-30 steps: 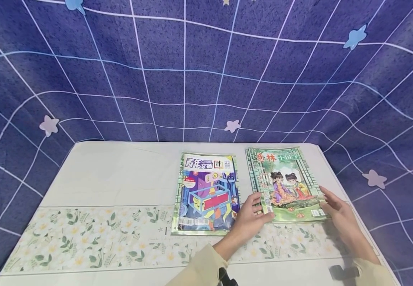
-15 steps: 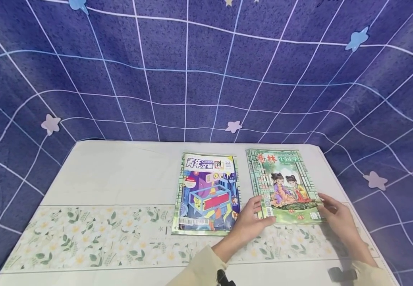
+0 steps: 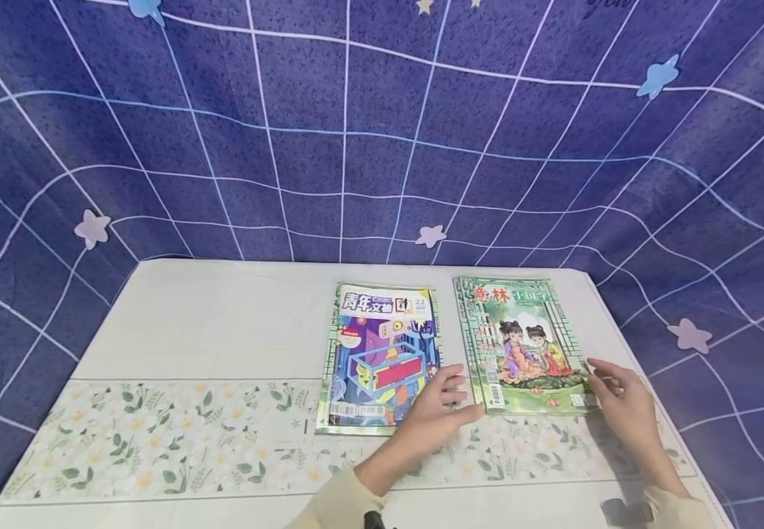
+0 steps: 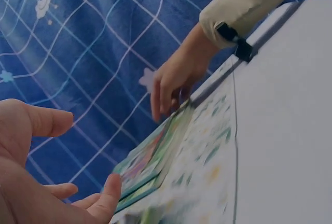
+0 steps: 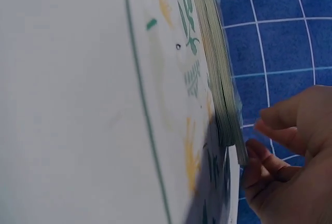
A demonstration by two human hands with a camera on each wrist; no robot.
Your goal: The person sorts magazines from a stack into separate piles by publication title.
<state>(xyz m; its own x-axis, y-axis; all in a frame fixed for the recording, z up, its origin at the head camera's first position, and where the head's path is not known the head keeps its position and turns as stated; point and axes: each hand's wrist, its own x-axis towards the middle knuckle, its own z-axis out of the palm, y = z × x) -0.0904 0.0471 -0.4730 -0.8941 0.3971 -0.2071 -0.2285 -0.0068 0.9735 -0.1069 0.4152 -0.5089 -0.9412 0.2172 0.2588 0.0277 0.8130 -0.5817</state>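
A stack of magazines [image 3: 527, 353] with a green cover showing two children lies at the right of the table, its lower layers showing along the left side. My left hand [image 3: 431, 411] is left of this stack, fingers spread and holding nothing; it overlaps the lower right corner of the purple-covered magazine [image 3: 382, 367]. At the green stack's lower right edge is my right hand [image 3: 623, 404], its fingertips right against the side. The right wrist view shows the stack's page edges [image 5: 223, 89] close to the loosely bent fingers, with the thumb apart from them.
The purple magazine lies on top of other green-edged magazines, left of the green stack. The white table [image 3: 190, 316] has a floral strip [image 3: 157, 441] across it. A blue grid-patterned cloth [image 3: 303, 162] rises behind and at both sides.
My left hand has drawn away leftward from the green stack's left edge. The top green magazine has shifted slightly left and straightened, with my right hand following its right edge.
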